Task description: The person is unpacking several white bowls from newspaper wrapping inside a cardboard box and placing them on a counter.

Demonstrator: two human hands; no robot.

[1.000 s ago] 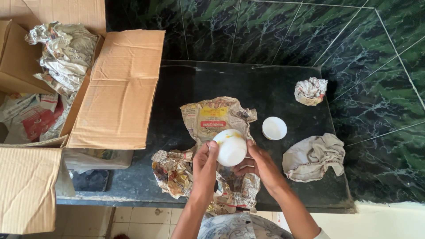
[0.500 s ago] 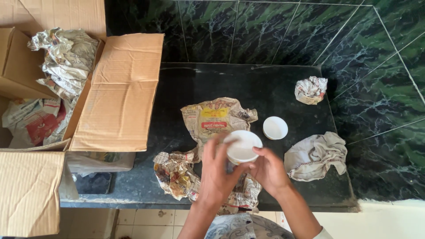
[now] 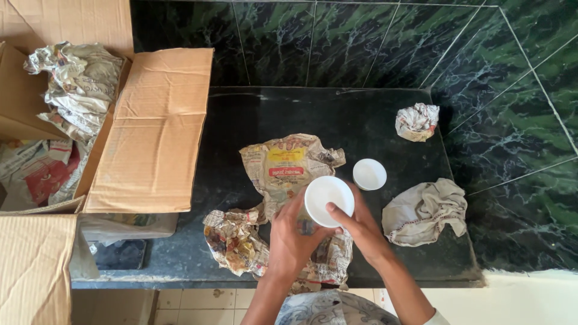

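Note:
A small white bowl is held upright over the dark counter, its mouth facing up. My left hand cups it from below on the left side. My right hand grips its right rim, thumb across the edge. Under both hands lies crumpled printed newspaper. A second small white bowl stands on the counter just right of the held one.
An open cardboard box with crumpled newspaper inside sits at the left. A balled newspaper wad lies at the back right, a crumpled beige cloth at the right. Green marbled tile walls the back and right.
The bowl was on its side with the bottom toward me; both hands turned it upright, so its open mouth now faces up.

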